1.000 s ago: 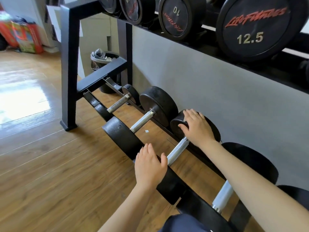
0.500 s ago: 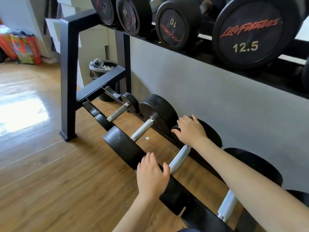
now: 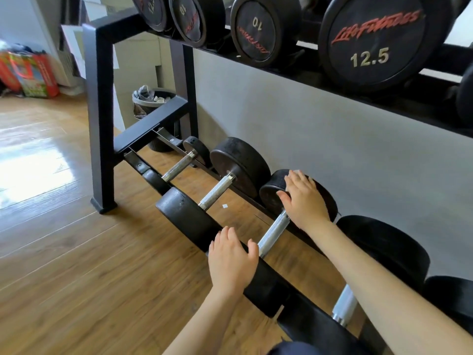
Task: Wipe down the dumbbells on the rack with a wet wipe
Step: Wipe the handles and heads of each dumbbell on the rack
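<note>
While the right hand (image 3: 304, 199) lies flat with straight fingers on the far black head of a dumbbell (image 3: 273, 233) on the lower rail of the rack (image 3: 102, 119), the left hand (image 3: 231, 262) rests palm down on that dumbbell's near head, fingers straight and close together, thumb spread toward the knurled steel handle. Whether a wipe sits under either palm cannot be told. This dumbbell lies across the two low rails, its handle running between the hands. Just beside it, further left, lies a larger dumbbell (image 3: 217, 190) with worn black heads, and past that a small one (image 3: 179, 165) near the rack's end. To the right another big dumbbell (image 3: 384, 249) shows its far head and part of its shiny handle behind the right forearm. On the upper shelf stand black dumbbells marked 10 (image 3: 258, 29) and 12.5 (image 3: 376, 39). A small white scrap (image 3: 225, 206) lies on the wooden floor (image 3: 64, 252) under the rails. A grey waste bin (image 3: 153, 103) stands behind the rack's end, and colourful bags (image 3: 28, 73) sit at the far left.
</note>
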A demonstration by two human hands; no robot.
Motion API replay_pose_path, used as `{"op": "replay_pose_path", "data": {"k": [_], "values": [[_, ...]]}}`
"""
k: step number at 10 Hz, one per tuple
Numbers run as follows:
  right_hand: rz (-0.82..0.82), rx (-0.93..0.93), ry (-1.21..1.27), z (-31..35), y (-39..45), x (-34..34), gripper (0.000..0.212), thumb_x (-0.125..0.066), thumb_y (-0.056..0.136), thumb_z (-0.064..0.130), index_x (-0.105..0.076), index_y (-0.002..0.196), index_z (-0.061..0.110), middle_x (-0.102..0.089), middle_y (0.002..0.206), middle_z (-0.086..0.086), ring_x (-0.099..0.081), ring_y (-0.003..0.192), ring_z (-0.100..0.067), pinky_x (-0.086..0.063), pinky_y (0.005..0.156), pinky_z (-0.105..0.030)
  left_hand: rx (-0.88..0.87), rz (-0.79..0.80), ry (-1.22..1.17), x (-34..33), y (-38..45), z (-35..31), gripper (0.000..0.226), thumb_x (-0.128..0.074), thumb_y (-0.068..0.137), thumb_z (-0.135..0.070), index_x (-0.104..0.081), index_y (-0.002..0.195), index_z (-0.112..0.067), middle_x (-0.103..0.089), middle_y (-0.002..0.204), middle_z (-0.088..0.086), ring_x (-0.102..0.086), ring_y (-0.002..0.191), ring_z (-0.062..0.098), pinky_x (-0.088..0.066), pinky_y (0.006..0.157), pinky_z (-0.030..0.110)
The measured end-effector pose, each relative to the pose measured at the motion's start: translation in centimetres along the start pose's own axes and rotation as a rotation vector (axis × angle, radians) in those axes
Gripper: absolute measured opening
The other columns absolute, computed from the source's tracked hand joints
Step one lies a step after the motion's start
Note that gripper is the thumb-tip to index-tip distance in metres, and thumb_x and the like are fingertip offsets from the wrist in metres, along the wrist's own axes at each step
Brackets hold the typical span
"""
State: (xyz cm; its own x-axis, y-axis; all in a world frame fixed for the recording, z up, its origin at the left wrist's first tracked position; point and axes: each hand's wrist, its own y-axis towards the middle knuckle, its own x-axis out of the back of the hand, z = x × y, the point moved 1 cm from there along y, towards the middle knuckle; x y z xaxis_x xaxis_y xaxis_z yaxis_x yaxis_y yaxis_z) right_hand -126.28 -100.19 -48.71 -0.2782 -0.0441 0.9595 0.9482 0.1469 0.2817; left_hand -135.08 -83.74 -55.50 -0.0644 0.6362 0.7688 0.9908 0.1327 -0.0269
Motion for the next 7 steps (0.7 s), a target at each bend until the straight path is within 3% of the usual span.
{"op": "replay_pose_path", "data": {"k": [1,2,3,4,5,6,7], "values": [[0.12,0.141,-0.097,0.9,1.8,0.4,0.052,-0.034,0.102,0.037,-0.034,0.146,0.011,-0.028,0.154,-0.005,-0.019,0.144,-0.019,-0.012,0.116,-0.032,0.001,0.004,-0.001,0.1,0.0,0.1,0.062,-0.039,0.098,-0.045,-0.032,0.149,-0.011,-0.032,0.156,0.003,-0.025,0.145,0.018,-0.021,0.12,0.037],[0.007,0.124,0.083,-0.6,0.5,0.4,0.044,-0.041,0.1,0.027,-0.042,0.141,0.009,-0.036,0.15,-0.006,-0.024,0.142,-0.018,-0.015,0.114,-0.028,-0.001,0.003,0.004,0.0,0.0,0.2,0.061,-0.039,0.098,-0.045,-0.033,0.149,-0.011,-0.033,0.156,0.003,-0.026,0.145,0.018,-0.02,0.12,0.037],[-0.139,-0.092,0.286,-2.3,-3.1,-0.3,0.044,-0.045,0.099,0.017,-0.041,0.141,0.005,-0.032,0.152,-0.01,-0.022,0.143,-0.022,-0.016,0.112,-0.027,-0.007,-0.001,-0.001,-0.2,0.1,0.3,0.061,-0.039,0.098,-0.045,-0.034,0.148,-0.012,-0.033,0.155,0.003,-0.026,0.145,0.018,-0.021,0.12,0.037],[-0.116,-0.343,0.402,-2.3,-5.5,-1.1,0.053,-0.04,0.101,0.021,-0.022,0.149,0.006,-0.013,0.158,-0.009,-0.007,0.146,-0.021,-0.011,0.115,-0.029,-0.008,-0.007,0.003,-0.4,0.3,0.4,0.06,-0.04,0.097,-0.044,-0.036,0.147,-0.011,-0.036,0.154,0.004,-0.029,0.144,0.019,-0.023,0.118,0.038],[-0.069,-0.364,0.359,-1.3,-5.2,-1.3,0.062,-0.037,0.101,0.026,-0.008,0.15,0.004,-0.001,0.159,-0.012,0.003,0.146,-0.022,-0.005,0.112,-0.025,-0.003,-0.01,-0.003,-0.4,0.2,0.4,0.06,-0.04,0.097,-0.044,-0.037,0.147,-0.011,-0.036,0.154,0.004,-0.029,0.144,0.02,-0.024,0.119,0.038],[-0.073,-0.199,0.17,-0.7,-3.1,-0.9,0.062,-0.039,0.1,0.028,-0.014,0.149,0.0,-0.008,0.158,-0.016,-0.001,0.146,-0.027,-0.007,0.116,-0.034,-0.003,-0.006,-0.005,-0.3,0.2,0.3,0.06,-0.04,0.097,-0.044,-0.035,0.147,-0.011,-0.035,0.154,0.004,-0.028,0.144,0.02,-0.023,0.119,0.038],[0.036,0.044,-0.087,0.6,-0.1,-0.4,0.056,-0.033,0.102,0.033,-0.02,0.149,0.006,-0.016,0.158,-0.01,-0.007,0.146,-0.024,-0.005,0.117,-0.034,-0.002,-0.001,-0.002,-0.2,0.2,0.2,0.06,-0.04,0.097,-0.044,-0.035,0.148,-0.011,-0.035,0.154,0.004,-0.028,0.144,0.019,-0.024,0.118,0.038]]}}
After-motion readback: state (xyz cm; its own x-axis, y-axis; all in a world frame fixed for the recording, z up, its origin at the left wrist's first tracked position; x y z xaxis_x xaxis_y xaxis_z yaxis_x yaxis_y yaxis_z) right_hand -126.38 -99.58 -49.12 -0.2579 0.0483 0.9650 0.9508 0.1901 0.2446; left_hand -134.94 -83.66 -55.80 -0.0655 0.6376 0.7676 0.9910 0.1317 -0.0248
